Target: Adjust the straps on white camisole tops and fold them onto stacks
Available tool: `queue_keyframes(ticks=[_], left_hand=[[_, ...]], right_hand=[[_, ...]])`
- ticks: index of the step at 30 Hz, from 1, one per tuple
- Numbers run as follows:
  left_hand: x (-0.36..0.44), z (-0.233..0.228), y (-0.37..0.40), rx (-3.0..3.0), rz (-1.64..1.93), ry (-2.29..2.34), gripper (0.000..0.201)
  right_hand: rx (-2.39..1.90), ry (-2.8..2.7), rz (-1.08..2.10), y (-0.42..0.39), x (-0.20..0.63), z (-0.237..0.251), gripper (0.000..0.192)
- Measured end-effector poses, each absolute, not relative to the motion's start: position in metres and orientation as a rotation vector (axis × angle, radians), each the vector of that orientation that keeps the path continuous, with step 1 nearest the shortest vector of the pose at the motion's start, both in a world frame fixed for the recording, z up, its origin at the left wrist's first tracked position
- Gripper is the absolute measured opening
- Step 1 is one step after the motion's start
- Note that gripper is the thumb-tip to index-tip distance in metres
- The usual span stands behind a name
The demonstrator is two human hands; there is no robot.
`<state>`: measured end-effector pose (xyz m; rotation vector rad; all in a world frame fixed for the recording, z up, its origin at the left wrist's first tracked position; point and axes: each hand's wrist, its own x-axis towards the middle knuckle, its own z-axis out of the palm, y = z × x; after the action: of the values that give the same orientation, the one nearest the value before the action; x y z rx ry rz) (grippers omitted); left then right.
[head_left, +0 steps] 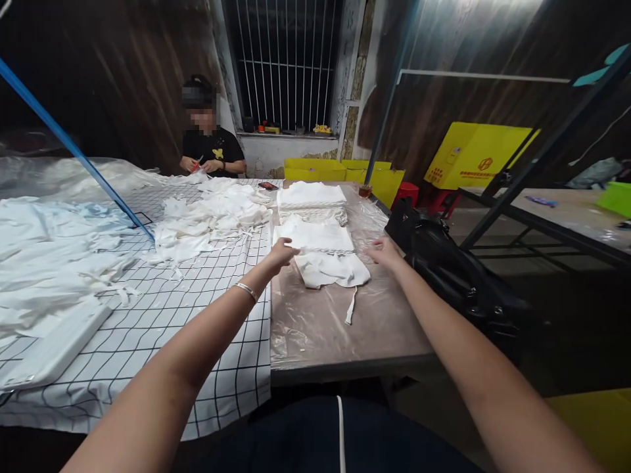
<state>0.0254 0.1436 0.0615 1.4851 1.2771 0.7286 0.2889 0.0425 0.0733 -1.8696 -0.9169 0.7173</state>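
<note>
dim workshop table [345, 341]: white garment [331, 268] lies long axis 9-to-3 between both hands; left hand [282, 253] fingers curled on its 9 o'clock edge, right hand [383, 251] loosely open, just off its 3 o'clock edge.

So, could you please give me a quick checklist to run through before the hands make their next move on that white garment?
1. Left hand on the folded white stack: ok, it touches the near left edge.
2. Right hand on the cloth: cannot tell, it sits by the right edge of the white garment.
3. Garment lying flat: ok.
4. Loose strap tucked in: not ok, it trails toward the table edge.
5. Black bag apart from the garment: ok.
</note>
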Motion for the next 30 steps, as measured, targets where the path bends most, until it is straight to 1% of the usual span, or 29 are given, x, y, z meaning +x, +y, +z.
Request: queue_keyframes(ticks=[3, 5, 7, 9, 12, 14, 18, 21, 23, 25, 26, 28, 30], left_hand=[[0.034, 0.038, 0.146, 1.633, 0.673, 1.335, 0.033], [0.043, 0.027, 0.147, 1.712, 0.643, 1.356, 0.033], [0.051, 0.019, 0.148, 1.754, 0.643, 1.375, 0.034], [0.056, 0.014, 0.150, 1.756, 0.668, 1.392, 0.030], [0.056, 0.012, 0.157, 1.666, 0.689, 1.405, 0.015], [0.051, 0.016, 0.162, 1.549, 0.690, 1.394, 0.009], [0.036, 0.035, 0.161, 1.255, 0.716, 1.241, 0.015], [0.026, 0.055, 0.148, 1.103, 0.767, 1.102, 0.021], [0.021, 0.068, 0.137, 0.947, 0.824, 0.944, 0.025], [0.017, 0.080, 0.125, 0.738, 0.870, 0.714, 0.028], [0.015, 0.084, 0.119, 0.654, 0.882, 0.604, 0.030], [0.010, 0.090, 0.106, 0.624, 0.877, 0.466, 0.034], [0.002, 0.094, 0.096, 0.759, 0.812, 0.390, 0.033]], right_hand=[[-1.870, -1.287, 0.696, 0.038, 0.270, 0.041, 0.035], [-1.857, -1.446, 0.711, 0.035, 0.263, 0.025, 0.032], [-1.844, -1.419, 0.747, 0.035, 0.264, 0.016, 0.026], [-1.815, -1.347, 0.802, 0.037, 0.272, 0.011, 0.022], [-1.710, -1.191, 0.915, 0.042, 0.287, 0.011, 0.017], [-1.595, -1.083, 0.990, 0.045, 0.295, 0.015, 0.015], [-1.359, -0.954, 1.124, 0.044, 0.309, 0.032, 0.016], [-1.217, -0.918, 1.424, 0.033, 0.320, 0.040, 0.020], [-1.275, -0.961, 1.672, 0.023, 0.324, 0.040, 0.029], [-1.361, -1.012, 1.807, 0.015, 0.322, 0.038, 0.034], [-1.335, -1.017, 1.814, 0.011, 0.320, 0.038, 0.035], [-1.173, -0.994, 1.710, 0.006, 0.312, 0.043, 0.039], [-1.050, -0.972, 1.555, 0.001, 0.307, 0.057, 0.051]])
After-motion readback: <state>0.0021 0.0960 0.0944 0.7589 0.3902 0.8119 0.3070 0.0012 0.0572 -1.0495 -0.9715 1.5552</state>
